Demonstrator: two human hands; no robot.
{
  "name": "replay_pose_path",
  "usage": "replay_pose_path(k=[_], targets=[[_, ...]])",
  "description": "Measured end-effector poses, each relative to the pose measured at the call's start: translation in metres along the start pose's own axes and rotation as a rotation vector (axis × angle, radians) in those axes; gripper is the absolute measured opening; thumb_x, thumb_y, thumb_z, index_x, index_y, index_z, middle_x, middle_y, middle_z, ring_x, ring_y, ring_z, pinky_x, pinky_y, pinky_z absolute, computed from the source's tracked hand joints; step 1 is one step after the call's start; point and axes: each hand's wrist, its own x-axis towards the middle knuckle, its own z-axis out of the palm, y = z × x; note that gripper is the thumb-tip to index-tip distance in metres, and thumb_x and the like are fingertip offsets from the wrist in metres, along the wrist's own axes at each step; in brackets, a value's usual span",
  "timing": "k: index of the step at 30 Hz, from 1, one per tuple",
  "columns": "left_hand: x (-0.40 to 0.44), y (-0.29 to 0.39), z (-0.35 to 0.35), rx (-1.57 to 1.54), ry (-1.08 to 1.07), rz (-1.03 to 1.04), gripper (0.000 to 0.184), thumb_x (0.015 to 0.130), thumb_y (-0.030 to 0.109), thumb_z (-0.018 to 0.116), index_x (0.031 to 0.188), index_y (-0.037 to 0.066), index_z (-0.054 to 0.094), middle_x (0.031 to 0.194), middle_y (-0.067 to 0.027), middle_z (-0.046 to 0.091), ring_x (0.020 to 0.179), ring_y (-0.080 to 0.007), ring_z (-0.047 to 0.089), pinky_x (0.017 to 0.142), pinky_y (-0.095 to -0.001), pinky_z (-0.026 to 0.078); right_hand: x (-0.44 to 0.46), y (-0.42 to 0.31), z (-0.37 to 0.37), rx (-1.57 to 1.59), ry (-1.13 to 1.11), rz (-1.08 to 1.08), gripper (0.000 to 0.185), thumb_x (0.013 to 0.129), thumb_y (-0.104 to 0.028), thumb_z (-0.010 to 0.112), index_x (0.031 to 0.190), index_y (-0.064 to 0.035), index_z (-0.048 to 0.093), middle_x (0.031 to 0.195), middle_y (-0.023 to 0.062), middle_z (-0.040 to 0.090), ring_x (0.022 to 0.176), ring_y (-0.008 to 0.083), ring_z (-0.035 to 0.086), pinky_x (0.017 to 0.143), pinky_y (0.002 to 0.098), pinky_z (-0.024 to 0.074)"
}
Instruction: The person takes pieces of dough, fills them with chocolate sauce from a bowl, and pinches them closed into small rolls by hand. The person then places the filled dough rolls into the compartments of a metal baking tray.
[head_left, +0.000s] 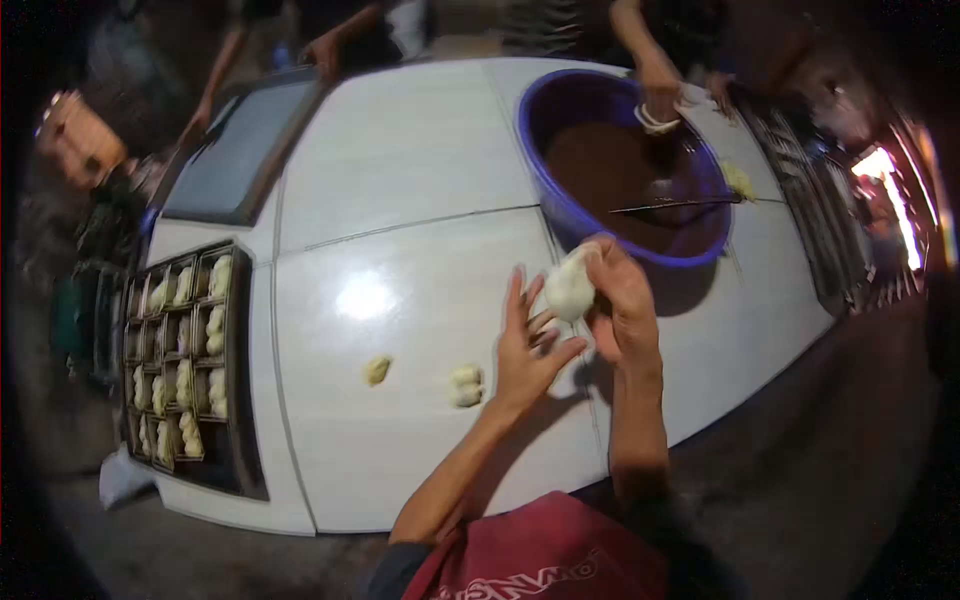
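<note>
Above the tiled table, a pale ball of dough (570,290) is pinched along its upper right side by my right hand (622,300). My left hand (532,352) has its fingers spread just left of and below the dough; whether a fingertip touches it I cannot tell. On the tabletop to the left of my left hand lies a lobed dough piece (466,385). Farther left is a smaller yellowish lump of dough (376,370). Beyond my hands stands a purple tub (557,205) of brown filling (600,170), with a thin dark stick or tool across it.
At the left, a dark tray (250,400) carries rows of metal moulds, several with dough inside. A co-worker's hand (660,90) reaches into the tub. Another person's hands grip a dark-framed tray (245,145) at the far left. Black racks (795,190) stand along the right edge.
</note>
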Motion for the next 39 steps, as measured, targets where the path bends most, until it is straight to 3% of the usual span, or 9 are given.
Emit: replay_pose_path(k=[4,10,12,17,25,30,34,37,39], targets=[[-0.008,0.014,-0.029,0.037,0.024,-0.213,0.061,0.094,0.008,0.068,0.147,0.003,0.039,0.124,-0.0193,0.063,0.101,-0.0186,0.067,0.085,-0.0297,0.056,0.077,-0.062,-0.049,-0.78,0.097,-0.074,0.022,0.096,-0.023,0.06,0.1,-0.0015,0.06,0.084,0.002,0.06,0.076,0.0081,0.057,0.064,0.0252,0.0469],[-0.002,0.019,-0.037,0.235,0.041,-0.23,0.037,0.097,0.018,0.065,0.129,-0.001,0.058,0.106,-0.0119,0.07,0.092,-0.0171,0.068,0.079,-0.0266,0.053,0.142,-0.037,-0.153,-1.703,-0.405,0.276,0.024,0.086,-0.02,0.059,0.1,-0.0025,0.067,0.095,0.0143,0.071,0.087,0.0277,0.066,0.078,0.042,0.049],[-0.002,0.015,-0.041,0.26,0.004,-0.254,0.036,0.098,0.018,0.065,0.128,-0.001,0.059,0.107,-0.0122,0.07,0.092,-0.0171,0.068,0.079,-0.0264,0.053,0.146,-0.029,-0.163,-1.726,-0.549,0.371,0.022,0.09,-0.023,0.06,0.097,-0.0027,0.065,0.089,0.0117,0.069,0.08,0.0225,0.064,0.072,0.0363,0.0498],[0.001,0.011,-0.039,0.311,-0.042,-0.302,0.037,0.098,0.021,0.065,0.127,-0.001,0.06,0.112,-0.0145,0.068,0.098,-0.0212,0.069,0.084,-0.0304,0.055,0.132,-0.063,-0.122,-0.899,-0.225,0.423,0.022,0.096,-0.026,0.061,0.096,-0.005,0.064,0.084,0.0028,0.065,0.07,0.0113,0.062,0.061,0.027,0.0498],[0.033,0.029,0.016,-0.24,-0.062,-0.33,0.045,0.103,0.034,0.054,0.13,-0.002,0.057,0.121,-0.0129,0.065,0.112,-0.0204,0.062,0.094,-0.0377,0.052,0.063,-0.031,-0.035,-0.065,-0.094,0.217,0.018,0.1,-0.022,0.059,0.104,-0.0052,0.056,0.087,0.0034,0.063,0.072,0.0088,0.063,0.059,0.0211,0.0535],[0.023,0.023,-0.02,-0.373,0.037,-0.333,0.042,0.101,0.034,0.057,0.123,-0.001,0.062,0.115,-0.0098,0.068,0.106,-0.0181,0.064,0.096,-0.0378,0.052,0.027,0.022,-0.019,-0.002,-0.141,0.256,0.019,0.097,-0.019,0.061,0.111,-0.0073,0.057,0.096,0.0026,0.063,0.088,0.01,0.063,0.077,0.0257,0.0534],[0.011,0.029,-0.059,-0.263,0.308,-0.333,0.029,0.097,0.021,0.067,0.113,-0.002,0.068,0.095,-0.0069,0.071,0.078,-0.0108,0.067,0.076,-0.0238,0.056,0.003,0.046,-0.006,-0.354,-0.234,0.202,0.044,0.083,-0.012,0.075,0.121,-0.0048,0.056,0.12,0.0107,0.061,0.109,0.0189,0.063,0.097,0.0356,0.0503],[0.004,0.031,-0.072,-0.228,0.328,-0.258,0.033,0.094,0.019,0.07,0.115,-0.006,0.068,0.094,-0.0087,0.072,0.078,-0.0114,0.066,0.071,-0.0229,0.054,-0.011,0.069,0.01,-0.901,-0.329,-0.209,0.063,0.078,-0.014,0.082,0.135,-0.0072,0.055,0.141,0.0177,0.048,0.12,0.0271,0.059,0.096,0.0369,0.0527],[0.0,0.027,-0.073,-0.184,0.343,-0.218,0.035,0.093,0.019,0.072,0.117,-0.007,0.068,0.096,-0.01,0.072,0.081,-0.0115,0.066,0.071,-0.0229,0.053,-0.02,0.081,0.027,-0.956,-0.248,-0.306,0.048,0.081,-0.013,0.079,0.124,-0.0022,0.063,0.135,0.0169,0.053,0.111,0.0254,0.063,0.087,0.0352,0.0553]])
